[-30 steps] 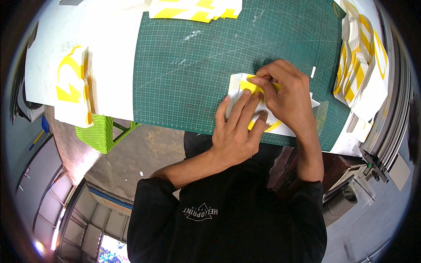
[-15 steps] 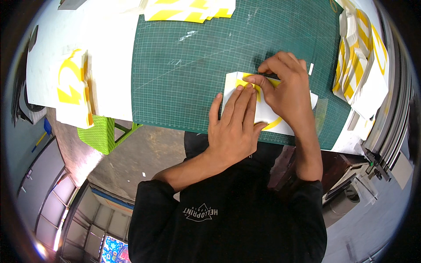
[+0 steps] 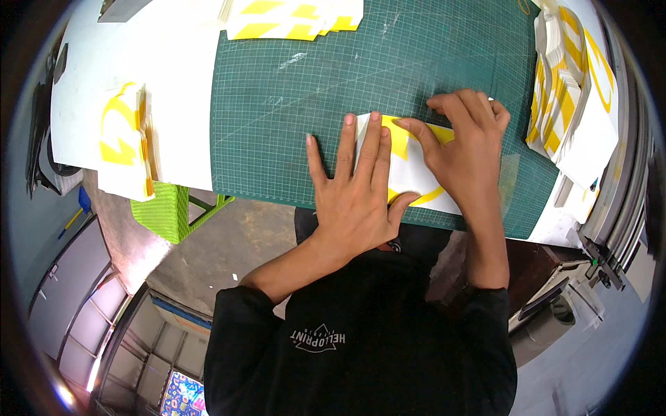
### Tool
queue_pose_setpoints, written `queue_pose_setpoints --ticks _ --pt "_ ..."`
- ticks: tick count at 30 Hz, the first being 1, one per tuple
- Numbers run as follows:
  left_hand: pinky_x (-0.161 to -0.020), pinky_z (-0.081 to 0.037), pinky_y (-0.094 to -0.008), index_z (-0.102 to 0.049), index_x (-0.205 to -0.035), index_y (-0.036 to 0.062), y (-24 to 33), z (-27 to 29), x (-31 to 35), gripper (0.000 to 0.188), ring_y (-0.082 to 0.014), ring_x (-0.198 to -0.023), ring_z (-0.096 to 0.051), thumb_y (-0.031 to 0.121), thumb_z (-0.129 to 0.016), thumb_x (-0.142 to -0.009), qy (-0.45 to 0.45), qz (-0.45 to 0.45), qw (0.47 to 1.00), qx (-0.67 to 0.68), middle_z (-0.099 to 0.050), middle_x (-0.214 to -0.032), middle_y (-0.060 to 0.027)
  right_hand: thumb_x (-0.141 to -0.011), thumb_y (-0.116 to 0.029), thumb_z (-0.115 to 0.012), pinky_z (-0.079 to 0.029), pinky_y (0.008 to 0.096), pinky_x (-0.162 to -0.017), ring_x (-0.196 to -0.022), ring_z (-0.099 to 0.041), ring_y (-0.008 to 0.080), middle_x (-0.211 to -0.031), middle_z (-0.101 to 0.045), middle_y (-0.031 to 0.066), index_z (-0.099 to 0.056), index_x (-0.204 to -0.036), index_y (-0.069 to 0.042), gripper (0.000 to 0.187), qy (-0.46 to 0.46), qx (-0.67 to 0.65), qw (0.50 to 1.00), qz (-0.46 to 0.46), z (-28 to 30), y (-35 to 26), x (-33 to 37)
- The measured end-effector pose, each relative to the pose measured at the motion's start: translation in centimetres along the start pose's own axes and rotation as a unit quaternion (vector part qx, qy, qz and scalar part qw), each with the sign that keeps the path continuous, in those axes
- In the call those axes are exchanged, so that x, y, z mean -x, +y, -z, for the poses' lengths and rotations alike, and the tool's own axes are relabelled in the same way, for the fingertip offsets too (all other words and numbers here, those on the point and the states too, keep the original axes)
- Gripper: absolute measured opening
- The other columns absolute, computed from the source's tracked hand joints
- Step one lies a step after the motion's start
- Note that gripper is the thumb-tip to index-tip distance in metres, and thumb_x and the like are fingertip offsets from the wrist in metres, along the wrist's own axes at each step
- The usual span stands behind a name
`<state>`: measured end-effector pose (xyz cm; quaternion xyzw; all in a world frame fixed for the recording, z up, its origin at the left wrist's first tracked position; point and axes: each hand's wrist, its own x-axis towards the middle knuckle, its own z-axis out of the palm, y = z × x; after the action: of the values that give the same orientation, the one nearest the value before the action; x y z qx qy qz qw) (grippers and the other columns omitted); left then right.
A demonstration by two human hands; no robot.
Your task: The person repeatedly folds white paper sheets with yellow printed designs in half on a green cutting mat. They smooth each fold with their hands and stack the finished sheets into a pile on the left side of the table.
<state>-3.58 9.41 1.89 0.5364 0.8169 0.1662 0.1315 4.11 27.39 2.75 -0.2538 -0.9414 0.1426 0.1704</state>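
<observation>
A white and yellow printed sheet of paper or thin card [image 3: 420, 177] lies near the front edge of the green cutting mat [image 3: 277, 125]. A crease or fold seems to run along its left side. My left hand [image 3: 354, 187] rests flat on that left side, fingers spread and reaching past the edge onto the mat. My right hand [image 3: 468, 135] is over the sheet's upper right part. Its thumb touches the top edge while the bent fingers stay apart from the thumb, nothing visible between them. The hand and forearm hide the sheet's right end.
Stacks of similar yellow and white pieces stand at the left [image 3: 125, 145], at the top [image 3: 291, 19] and at the right [image 3: 565, 104]. A strip of clear tape [image 3: 508, 177] lies on the mat. Below the table's left side is a green stool [image 3: 163, 215].
My left hand has slid left and flattened over the sheet's left edge, its fingers spreading. My right hand has shifted slightly right, its thumb still at the top edge.
</observation>
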Motion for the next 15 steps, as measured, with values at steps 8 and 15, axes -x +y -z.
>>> queue_pose_setpoints --ticks 8,15 --pt "-0.115 -0.001 -0.0831 -0.050 -0.152 -0.0046 0.1 -0.5 0.1 0.087 -0.0472 -0.159 -0.021 0.063 -0.052 -0.098 0.003 0.009 1.000 -0.015 -0.031 -0.171 -0.0217 -0.085 -0.034 -0.082 -0.034 0.0551 -0.105 -0.107 -0.063 0.0264 -0.109 -0.068 0.0065 -0.071 -0.114 -0.007 0.040 0.059 0.104 0.992 0.027 -0.3 -1.1 2.0" --pt "-0.118 0.000 -0.0800 -0.046 -0.153 -0.0033 -0.2 -1.0 0.2 0.074 -0.0485 -0.159 -0.021 0.041 -0.047 -0.093 0.017 0.001 0.999 -0.038 -0.032 -0.170 -0.0224 -0.097 -0.061 -0.054 -0.014 0.0845 -0.115 -0.160 -0.027 0.0334 -0.171 -0.035 0.0074 -0.047 -0.157 -0.007 0.081 -0.178 -0.024 0.983 0.036 0.5 -2.6 7.3"
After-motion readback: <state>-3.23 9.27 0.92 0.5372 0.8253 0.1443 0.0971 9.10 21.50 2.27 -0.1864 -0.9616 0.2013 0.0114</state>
